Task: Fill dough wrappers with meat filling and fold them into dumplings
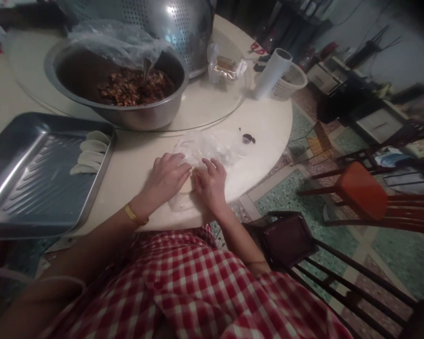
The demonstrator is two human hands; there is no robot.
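At the table's near edge, my left hand [168,175] and my right hand [211,182] meet over a pale, flat piece of dough [187,186]. The thumbs and fingertips of both are closed on its far edge. Part of the dough is hidden under the fingers. Beneath it lies a crumpled clear plastic sheet [212,147], spread flat on the white table. To the left, several pale half-moon dumplings [92,147] overlap along the right side of a grey metal tray [45,188].
Behind my hands, a steel bowl [155,115] holds dark chopped filling [134,89] with a utensil in it, partly under plastic wrap [116,40]. A colander [194,28], a small wrapped package [225,68], a plastic roll [273,73] and a white basket [291,82] stand beyond. Chairs [362,190] are right.
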